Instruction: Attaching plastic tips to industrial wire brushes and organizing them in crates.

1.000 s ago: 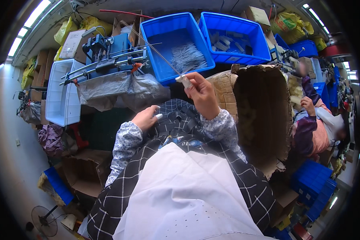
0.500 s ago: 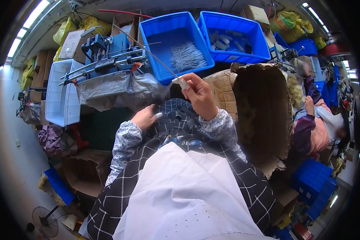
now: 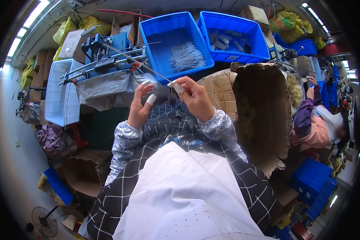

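Fingers (image 3: 183, 82) of the right hand (image 3: 197, 102) pinch the near end of a twisted rod (image 3: 158, 74), which slants leftward past the spread fingertips (image 3: 146, 83) of the left hand (image 3: 138, 113).

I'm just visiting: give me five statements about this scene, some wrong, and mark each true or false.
1. White fingertip coverings are on the left hand. True.
2. The right hand pinches a long, thin, greyish rod near one end. True.
3. The left hand grips the rod too. False: it is open, holding nothing visible.
4. Thin, pale sticks lie in a blue rectangular plastic bin. True.
5. The white rectangular plastic bin stands right of the large, torn, brown cardboard box. False: it stands left of it.
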`<state>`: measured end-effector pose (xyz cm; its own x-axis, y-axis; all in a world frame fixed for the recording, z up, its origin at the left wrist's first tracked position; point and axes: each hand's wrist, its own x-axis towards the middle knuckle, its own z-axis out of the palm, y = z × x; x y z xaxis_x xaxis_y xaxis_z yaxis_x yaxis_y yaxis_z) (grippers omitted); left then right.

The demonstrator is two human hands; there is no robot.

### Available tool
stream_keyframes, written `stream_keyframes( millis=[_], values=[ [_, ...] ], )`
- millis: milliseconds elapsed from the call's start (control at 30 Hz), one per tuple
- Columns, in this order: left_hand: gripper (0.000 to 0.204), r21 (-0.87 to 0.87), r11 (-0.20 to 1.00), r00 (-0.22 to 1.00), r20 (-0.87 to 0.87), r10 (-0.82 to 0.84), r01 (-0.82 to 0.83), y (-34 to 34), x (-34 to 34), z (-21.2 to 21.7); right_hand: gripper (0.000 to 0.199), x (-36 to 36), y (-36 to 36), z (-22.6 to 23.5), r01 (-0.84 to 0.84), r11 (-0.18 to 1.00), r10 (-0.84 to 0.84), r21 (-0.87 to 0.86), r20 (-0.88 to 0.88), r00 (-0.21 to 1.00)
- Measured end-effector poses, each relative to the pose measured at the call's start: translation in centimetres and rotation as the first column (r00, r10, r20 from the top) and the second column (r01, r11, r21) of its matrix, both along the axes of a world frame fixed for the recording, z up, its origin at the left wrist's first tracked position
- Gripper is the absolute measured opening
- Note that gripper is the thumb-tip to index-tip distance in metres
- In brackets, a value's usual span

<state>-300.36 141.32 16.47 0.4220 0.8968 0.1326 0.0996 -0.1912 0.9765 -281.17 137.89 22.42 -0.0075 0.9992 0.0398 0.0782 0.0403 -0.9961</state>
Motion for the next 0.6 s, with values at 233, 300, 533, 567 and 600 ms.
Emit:
stream_keyframes(
  millis=[233, 300, 533, 567, 600],
  values=[
    [0.033, -0.255, 0.893, 0.914, 0.271, -0.301, 0.37, -1.5, 1.1, 1.5, 0.013, -1.8, -0.7, -0.1, -0.093, 0.996, 0.093, -0.002, 0.107, 0.99],
    [0.022, -0.318, 0.888, 0.933, 0.252, -0.258, 0.332, -1.7, 0.9, 1.2, 0.012, -1.1, -0.6, -1.3, -0.013, 0.996, -0.007, 0.094, 0.205, 0.979],
    [0.019, -0.204, 0.979, 0.968, 0.245, 0.055, -0.004, 0.1, -0.9, 2.0, 0.012, 0.0, -2.0, -0.9, 0.009, 1.0, -0.012, 0.016, 0.211, 0.977],
    [0.02, -0.157, 0.985, 0.956, 0.271, 0.108, -0.067, 0.5, -1.1, 1.8, 0.012, 0.1, -1.9, -1.1, 0.007, 1.0, -0.01, 0.015, 0.214, 0.977],
    [0.02, -0.158, 0.985, 0.955, 0.273, 0.113, -0.071, 0.8, -1.4, 1.7, 0.012, 0.1, -1.9, -1.3, 0.0, 0.999, -0.009, 0.041, 0.223, 0.975]
  ],
)
